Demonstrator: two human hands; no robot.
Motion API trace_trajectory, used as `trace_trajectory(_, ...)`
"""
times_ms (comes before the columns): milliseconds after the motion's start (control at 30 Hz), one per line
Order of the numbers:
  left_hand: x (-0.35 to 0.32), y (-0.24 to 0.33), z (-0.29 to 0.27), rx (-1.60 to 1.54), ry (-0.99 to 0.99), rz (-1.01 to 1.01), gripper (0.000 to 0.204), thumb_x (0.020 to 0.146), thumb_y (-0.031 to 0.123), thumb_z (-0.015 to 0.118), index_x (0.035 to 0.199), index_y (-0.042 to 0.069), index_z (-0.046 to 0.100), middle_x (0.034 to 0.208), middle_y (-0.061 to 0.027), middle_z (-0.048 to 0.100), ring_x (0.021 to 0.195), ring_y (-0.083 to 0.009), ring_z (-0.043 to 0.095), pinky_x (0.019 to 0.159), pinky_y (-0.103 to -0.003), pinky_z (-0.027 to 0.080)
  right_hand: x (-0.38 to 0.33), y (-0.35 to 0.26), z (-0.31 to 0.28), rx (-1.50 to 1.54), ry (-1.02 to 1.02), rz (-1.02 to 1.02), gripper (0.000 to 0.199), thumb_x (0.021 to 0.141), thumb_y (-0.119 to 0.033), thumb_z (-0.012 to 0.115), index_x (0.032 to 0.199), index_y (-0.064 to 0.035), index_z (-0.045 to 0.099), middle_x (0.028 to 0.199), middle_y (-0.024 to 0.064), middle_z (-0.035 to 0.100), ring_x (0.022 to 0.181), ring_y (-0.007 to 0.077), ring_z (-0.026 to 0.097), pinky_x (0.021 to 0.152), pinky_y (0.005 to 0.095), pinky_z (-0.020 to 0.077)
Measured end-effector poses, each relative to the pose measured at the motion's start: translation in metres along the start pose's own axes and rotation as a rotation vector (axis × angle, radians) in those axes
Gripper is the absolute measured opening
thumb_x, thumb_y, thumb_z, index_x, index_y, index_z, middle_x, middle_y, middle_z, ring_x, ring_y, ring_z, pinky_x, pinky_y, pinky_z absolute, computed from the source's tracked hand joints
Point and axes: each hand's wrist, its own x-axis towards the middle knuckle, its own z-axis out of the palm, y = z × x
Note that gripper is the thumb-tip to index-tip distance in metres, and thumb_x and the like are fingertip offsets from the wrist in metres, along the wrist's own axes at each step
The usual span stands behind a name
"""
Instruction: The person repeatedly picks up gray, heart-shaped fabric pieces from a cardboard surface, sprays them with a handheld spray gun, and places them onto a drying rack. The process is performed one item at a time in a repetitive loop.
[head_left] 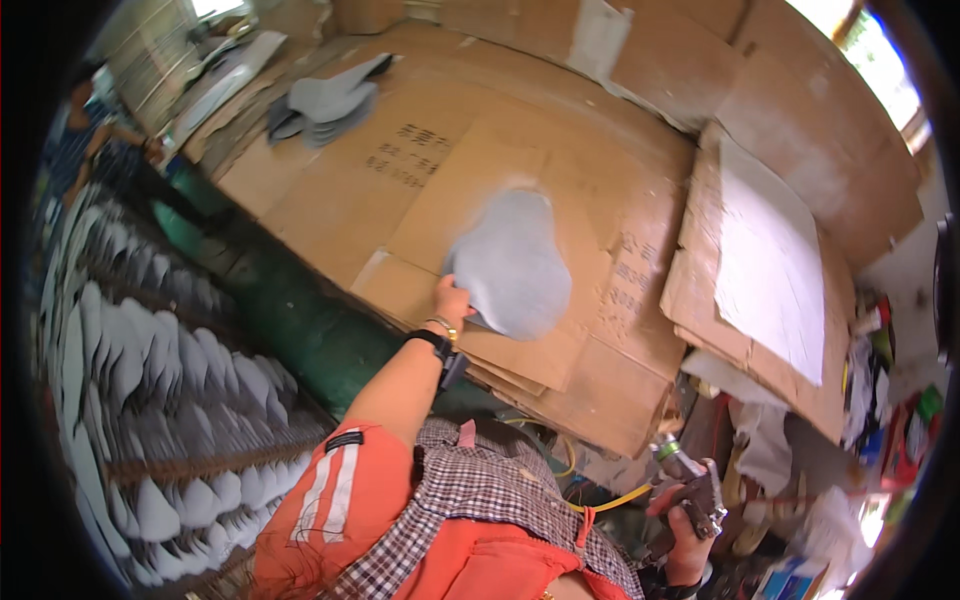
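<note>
My left hand (450, 298) pinches the near edge of a flat grey shoe-upper piece (512, 265) that lies on the cardboard-covered table (400, 210). A watch and a bracelet sit on that wrist. Low at the right, my right hand (688, 530) grips a metal spray gun (690, 480) with a yellow hose, held down beside the table's near edge, away from the grey piece.
A stack of more grey pieces (330, 100) lies at the table's far left. Loose cardboard sheets (770, 280) pile up on the right. Racks of many grey pieces (150, 400) fill the left side. Another person (90, 140) stands at far left. Clutter lies at lower right.
</note>
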Motion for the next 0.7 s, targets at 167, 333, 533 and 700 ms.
trace_trajectory(167,-0.045,0.049,0.024,-0.355,-0.274,0.097,0.05,0.068,-0.009,0.05,0.116,0.003,0.047,0.096,-0.0102,0.057,0.08,-0.0225,0.062,0.065,-0.038,0.057,0.016,-0.022,0.004,-0.211,0.037,0.086,0.016,0.087,-0.007,0.056,0.095,0.0068,0.059,0.086,0.0119,0.059,0.078,0.0195,0.055,0.071,0.0309,0.0471)
trace_trajectory(333,-0.111,0.119,0.026,-0.637,-0.451,0.276,0.042,0.075,-0.004,0.048,0.116,0.005,0.05,0.099,-0.0056,0.059,0.087,-0.0179,0.062,0.073,-0.033,0.055,0.072,0.03,0.0,-0.514,-0.291,-0.345,0.018,0.089,-0.011,0.056,0.102,0.0008,0.06,0.099,0.0085,0.06,0.087,0.0158,0.055,0.077,0.03,0.0446)
trace_trajectory(533,-0.245,0.195,-0.065,-0.872,-0.369,0.572,0.041,0.083,-0.004,0.044,0.122,0.007,0.047,0.107,-0.0053,0.058,0.093,-0.0167,0.061,0.084,-0.034,0.052,0.107,0.008,0.086,-0.126,-0.652,0.007,0.044,0.085,-0.011,0.06,0.128,-0.0077,0.05,0.1,0.0015,0.059,0.079,0.0099,0.054,0.066,0.0234,0.0422)
trace_trajectory(700,-0.371,0.224,-0.154,-0.855,-0.215,0.964,0.043,0.084,-0.004,0.045,0.127,0.006,0.044,0.115,-0.0062,0.057,0.102,-0.0183,0.059,0.091,-0.036,0.049,0.102,0.016,0.135,-0.107,-0.884,0.05,0.051,0.085,-0.017,0.062,0.133,-0.0115,0.046,0.101,0.0023,0.061,0.048,0.0034,0.043,0.042,0.0174,0.0337)
